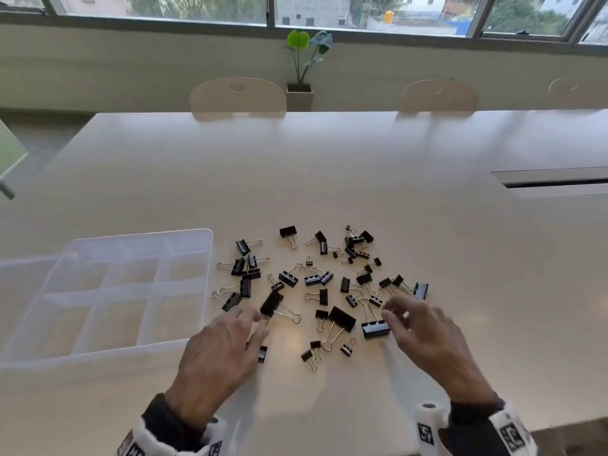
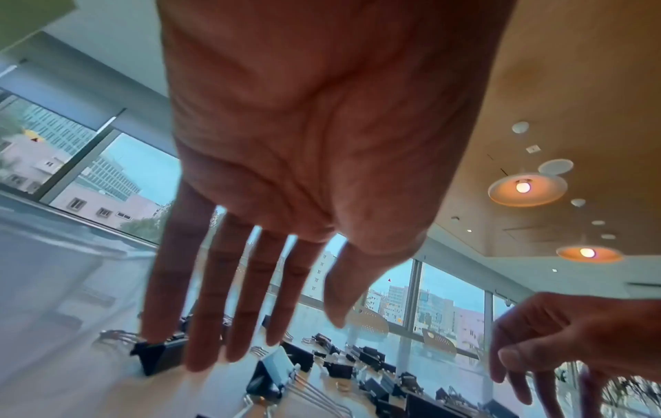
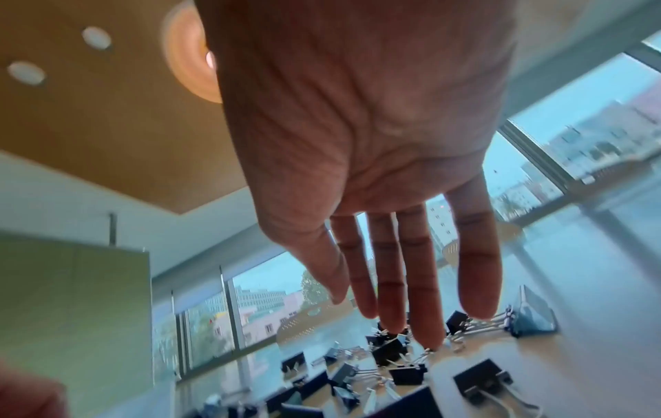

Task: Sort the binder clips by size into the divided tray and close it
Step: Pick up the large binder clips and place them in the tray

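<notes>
Several black binder clips (image 1: 320,278) of different sizes lie scattered on the white table (image 1: 329,166). The clear divided tray (image 1: 208,258) stands open to their left, its compartments bare. My left hand (image 1: 255,322) hovers palm down with straight fingers beside a large clip (image 1: 271,302) and holds nothing. In the left wrist view the left hand (image 2: 304,331) spreads above that large clip (image 2: 272,370). My right hand (image 1: 393,312) reaches over a medium clip (image 1: 375,329), fingers loose and empty. The right wrist view has the right hand (image 3: 354,306) stretched out above the clips (image 3: 404,373).
The tray's clear lid (image 1: 19,281) lies folded out to the left. A cable slot (image 1: 552,183) cuts the table at the right. Chairs (image 1: 237,95) and a potted plant (image 1: 301,90) stand beyond the far edge, under the windows.
</notes>
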The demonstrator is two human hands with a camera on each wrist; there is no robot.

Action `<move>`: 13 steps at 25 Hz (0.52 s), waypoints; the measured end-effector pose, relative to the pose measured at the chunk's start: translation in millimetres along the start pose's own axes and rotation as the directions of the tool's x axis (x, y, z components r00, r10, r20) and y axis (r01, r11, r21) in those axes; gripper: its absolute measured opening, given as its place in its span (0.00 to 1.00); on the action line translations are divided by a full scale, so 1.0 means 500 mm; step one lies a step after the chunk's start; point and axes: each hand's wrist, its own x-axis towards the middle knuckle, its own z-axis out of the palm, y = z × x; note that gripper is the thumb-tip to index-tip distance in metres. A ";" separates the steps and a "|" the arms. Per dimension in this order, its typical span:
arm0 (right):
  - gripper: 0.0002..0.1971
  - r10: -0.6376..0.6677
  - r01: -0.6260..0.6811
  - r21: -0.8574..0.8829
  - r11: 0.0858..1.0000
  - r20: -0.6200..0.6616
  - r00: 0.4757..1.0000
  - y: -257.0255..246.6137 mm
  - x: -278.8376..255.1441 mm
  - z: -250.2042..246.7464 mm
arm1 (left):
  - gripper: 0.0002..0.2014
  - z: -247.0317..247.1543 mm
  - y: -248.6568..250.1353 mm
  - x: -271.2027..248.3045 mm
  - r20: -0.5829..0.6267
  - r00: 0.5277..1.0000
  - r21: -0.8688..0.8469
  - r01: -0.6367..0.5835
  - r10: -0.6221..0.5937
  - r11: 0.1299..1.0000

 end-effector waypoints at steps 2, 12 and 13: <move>0.08 0.034 -0.045 -0.152 0.987 -0.078 0.996 -0.008 0.014 0.019 | 0.23 0.021 0.009 0.011 0.060 0.995 0.145 0.071 -0.081 0.987; 0.27 0.149 -0.140 -0.264 0.954 0.013 0.989 -0.027 0.009 0.090 | 0.35 0.064 0.020 0.017 0.115 0.972 0.209 0.179 -0.206 0.961; 0.27 0.152 -0.143 -0.259 0.955 0.016 0.988 -0.027 0.009 0.092 | 0.34 0.062 0.021 0.015 0.117 0.972 0.201 0.179 -0.205 0.963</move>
